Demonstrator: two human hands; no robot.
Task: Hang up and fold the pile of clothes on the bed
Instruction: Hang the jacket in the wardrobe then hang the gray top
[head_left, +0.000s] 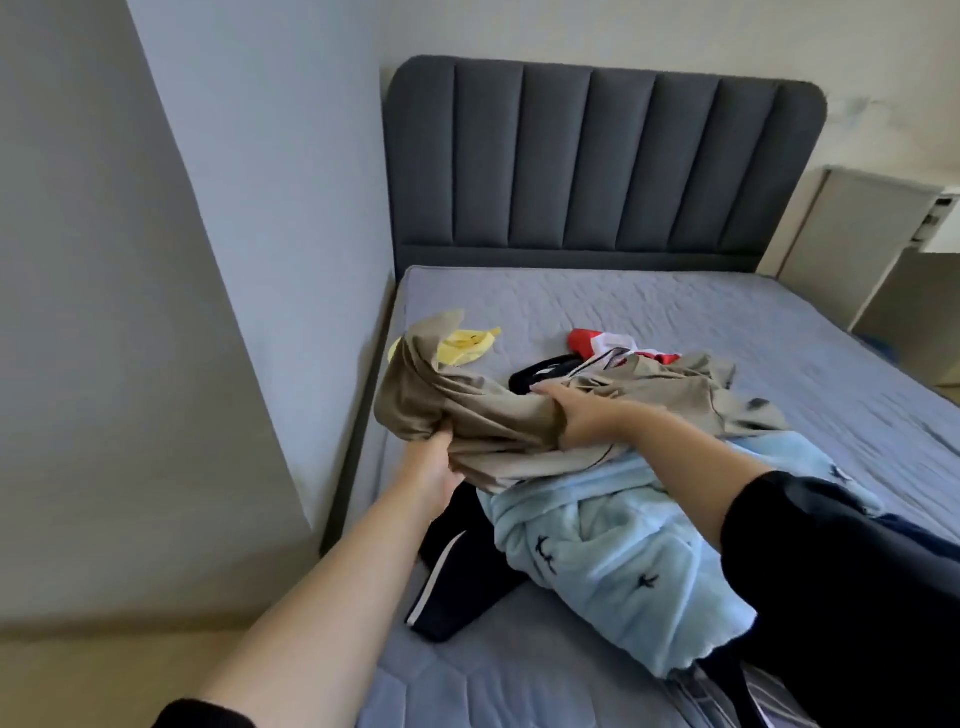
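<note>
Bed (675, 312) carries clothes pile (597, 545) and yellow garment (467, 345).

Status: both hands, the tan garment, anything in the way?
Left hand grips tan garment at its bunched end; right hand grips it mid-length. Garment lies across light blue fleece on the pile. Nothing over it.

Smooth matt tan cloth (498, 415) is bunching in the grips; below them fluffy fleece (613, 545) is lying on a quilted mattress (675, 312).

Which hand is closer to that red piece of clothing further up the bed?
Right. The right hand grips the tan garment just in front of the red garment; the left hand holds the tan garment's other end, farther away to the left.
</note>
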